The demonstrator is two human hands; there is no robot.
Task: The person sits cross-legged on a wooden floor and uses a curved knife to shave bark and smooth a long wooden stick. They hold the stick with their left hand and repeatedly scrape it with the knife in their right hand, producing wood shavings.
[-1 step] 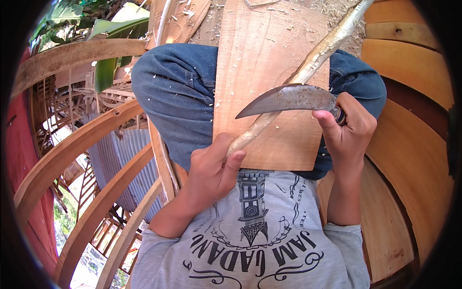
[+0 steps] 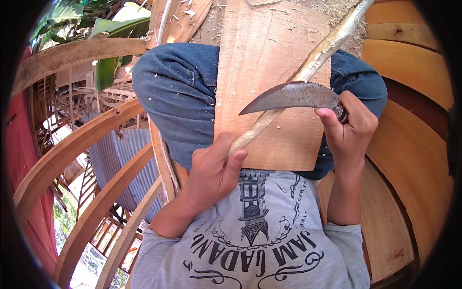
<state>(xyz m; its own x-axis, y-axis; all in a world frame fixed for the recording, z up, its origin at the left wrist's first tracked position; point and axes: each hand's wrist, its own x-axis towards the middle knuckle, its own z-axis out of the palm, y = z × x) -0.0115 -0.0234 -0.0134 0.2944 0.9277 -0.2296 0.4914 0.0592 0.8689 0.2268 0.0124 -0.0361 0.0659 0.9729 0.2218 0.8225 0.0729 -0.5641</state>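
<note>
Stick (image 2: pixel 306 71), lower end clamped in left hand (image 2: pixel 215 166), right hand (image 2: pixel 351 126) gripping curved knife (image 2: pixel 293 97) across it

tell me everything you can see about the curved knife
The curved knife has a broad, dark-grey metal blade with brownish, rust-like spots, narrowing to a point at the left. The right hand grips its mostly hidden handle. The blade lies crosswise over the pale stick, above the wooden board; whether it touches the stick is unclear.

Two hands (image 2: pixel 214 166) (image 2: pixel 355 127), one knife (image 2: pixel 296 97), one stick (image 2: pixel 317 60) appear.
</note>
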